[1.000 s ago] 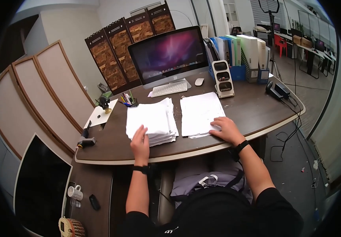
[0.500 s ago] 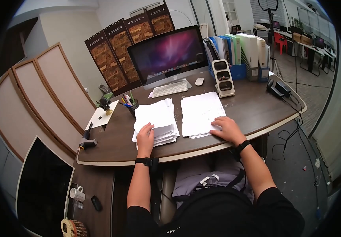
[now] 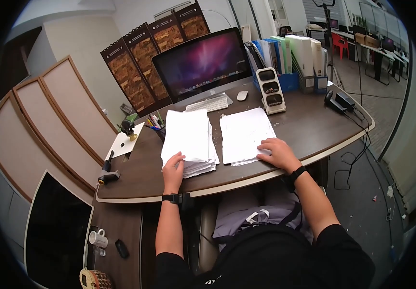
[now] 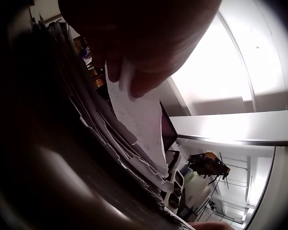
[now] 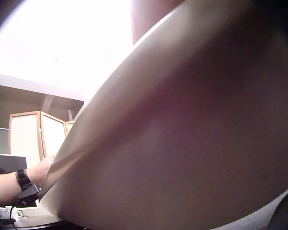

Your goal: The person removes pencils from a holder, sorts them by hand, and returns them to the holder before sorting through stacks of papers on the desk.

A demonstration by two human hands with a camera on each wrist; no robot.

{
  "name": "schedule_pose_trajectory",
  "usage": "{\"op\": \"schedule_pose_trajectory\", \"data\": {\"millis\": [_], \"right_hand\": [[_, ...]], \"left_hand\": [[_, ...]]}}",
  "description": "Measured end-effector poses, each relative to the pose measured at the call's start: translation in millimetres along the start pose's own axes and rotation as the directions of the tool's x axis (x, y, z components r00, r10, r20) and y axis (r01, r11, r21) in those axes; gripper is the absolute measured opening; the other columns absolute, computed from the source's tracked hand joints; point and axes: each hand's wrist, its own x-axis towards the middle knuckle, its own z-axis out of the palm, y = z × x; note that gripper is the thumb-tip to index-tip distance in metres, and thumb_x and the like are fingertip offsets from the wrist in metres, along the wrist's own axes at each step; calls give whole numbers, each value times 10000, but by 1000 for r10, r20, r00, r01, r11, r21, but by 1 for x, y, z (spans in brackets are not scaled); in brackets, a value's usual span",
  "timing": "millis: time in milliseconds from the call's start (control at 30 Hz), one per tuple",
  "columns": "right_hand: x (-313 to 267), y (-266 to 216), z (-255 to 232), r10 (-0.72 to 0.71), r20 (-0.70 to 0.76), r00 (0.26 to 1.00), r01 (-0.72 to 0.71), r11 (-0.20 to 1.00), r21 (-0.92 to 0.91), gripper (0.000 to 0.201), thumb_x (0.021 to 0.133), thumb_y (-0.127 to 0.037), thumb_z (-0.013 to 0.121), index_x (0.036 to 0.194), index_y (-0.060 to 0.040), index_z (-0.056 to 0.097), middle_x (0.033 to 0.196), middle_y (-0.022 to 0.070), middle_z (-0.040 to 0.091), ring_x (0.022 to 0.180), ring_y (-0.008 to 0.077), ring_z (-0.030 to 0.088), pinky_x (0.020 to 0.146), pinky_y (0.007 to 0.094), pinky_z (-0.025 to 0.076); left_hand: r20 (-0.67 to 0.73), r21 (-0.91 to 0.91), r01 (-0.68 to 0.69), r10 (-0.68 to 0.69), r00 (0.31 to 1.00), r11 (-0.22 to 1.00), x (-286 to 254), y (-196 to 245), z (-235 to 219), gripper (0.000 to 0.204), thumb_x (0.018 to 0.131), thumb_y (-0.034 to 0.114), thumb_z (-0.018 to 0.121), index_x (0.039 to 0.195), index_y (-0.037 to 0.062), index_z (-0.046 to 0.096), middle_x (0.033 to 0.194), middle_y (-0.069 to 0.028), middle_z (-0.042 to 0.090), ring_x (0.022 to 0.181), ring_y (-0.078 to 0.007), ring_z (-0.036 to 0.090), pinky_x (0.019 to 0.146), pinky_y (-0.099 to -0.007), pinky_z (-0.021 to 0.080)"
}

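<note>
My left hand [image 3: 173, 174] is at the near left corner of a thick, uneven paper stack [image 3: 202, 168]. It pinches the near edge of a white sheet [image 3: 187, 136] lying over that stack. From the left wrist, the sheet [image 4: 140, 120] shows between thumb and fingers, above the ragged page edges [image 4: 98, 127]. A lower paper pile [image 3: 246, 132] lies to the right. Over its near right corner rests my right hand [image 3: 279, 154], fingers spread loosely on the top page. Most of the right wrist view is filled by the pale desk edge [image 5: 110, 86].
Behind the papers stand a monitor [image 3: 203, 62], a keyboard [image 3: 208, 104] and a mouse [image 3: 241, 96]. A slotted holder [image 3: 271, 91] and upright binders [image 3: 299, 60] are at the back right. A pen cup [image 3: 158, 129] stands left of the thick stack. Cables [image 3: 362, 130] hang off the right edge.
The top sheet of the left stack has shifted and now reaches farther back toward the keyboard. My left hand first moved right, then slightly back left. The right hand stays on its pile.
</note>
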Motion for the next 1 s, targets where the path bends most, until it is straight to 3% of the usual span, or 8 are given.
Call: {"op": "schedule_pose_trajectory", "data": {"millis": [100,433,600,667,733,767,867,1000], "right_hand": [[1,0,-1,29,22,999,-30,999,34,352,861,-377,778,1060,-88,789,1179,135,734,1154,333,654,1020,447,498],[2,5,2,-20,-27,999,21,998,59,258,884,-317,754,978,-79,788,1090,110,755,1060,327,681,947,444,525],[1,12,7,33,4,999,-33,994,100,179,887,-249,743,923,-75,765,1027,88,757,1000,327,684,898,461,525],[0,2,0,1,-17,1000,1,993,117,180,886,-258,750,952,-90,764,1014,93,754,1002,325,685,895,454,529],[-1,-3,-3,-51,-69,996,55,997,60,192,889,-273,753,984,-108,769,1023,94,755,1006,321,686,894,450,530],[-2,-1,-2,-46,-66,997,50,997,62,192,889,-273,753,984,-108,769,1023,94,755,1006,321,686,894,450,530],[0,6,0,-49,-12,999,50,994,97,206,899,-283,748,994,-101,770,1005,114,752,1000,332,685,884,447,534],[-1,1,-2,58,34,998,-61,993,100,213,925,-265,719,996,-67,755,937,156,737,960,359,682,848,437,546]], "left_hand": [[66,-1,128,-128,990,992,-2,-6,2,188,929,68,669,1076,42,783,1248,-161,741,1178,-293,702,997,-374,550],[165,89,47,-61,984,995,-3,-10,-4,250,878,65,637,1083,10,770,1276,-227,706,1195,-368,673,1027,-417,530],[-24,359,141,-142,990,923,-20,22,-10,487,864,98,622,1343,16,647,1526,-274,488,1349,-433,539,1109,-463,454],[-68,426,178,-165,984,887,-27,39,-5,519,858,113,657,1370,35,622,1512,-260,473,1305,-451,547,1096,-482,455],[-183,457,94,-10,983,884,-32,58,5,464,854,122,691,1310,43,657,1419,-243,523,1221,-444,577,1065,-497,466],[-166,406,-47,125,978,913,-33,63,14,415,852,105,706,1262,46,669,1301,-205,582,1162,-399,599,1035,-480,479],[187,-50,-42,50,981,998,-37,92,49,279,892,71,701,1168,28,701,1194,-147,645,884,-250,650,730,-332,549],[276,-127,-32,66,959,991,-38,101,102,310,895,93,717,1200,41,707,1265,-162,632,725,-204,641,720,-340,557]]}}
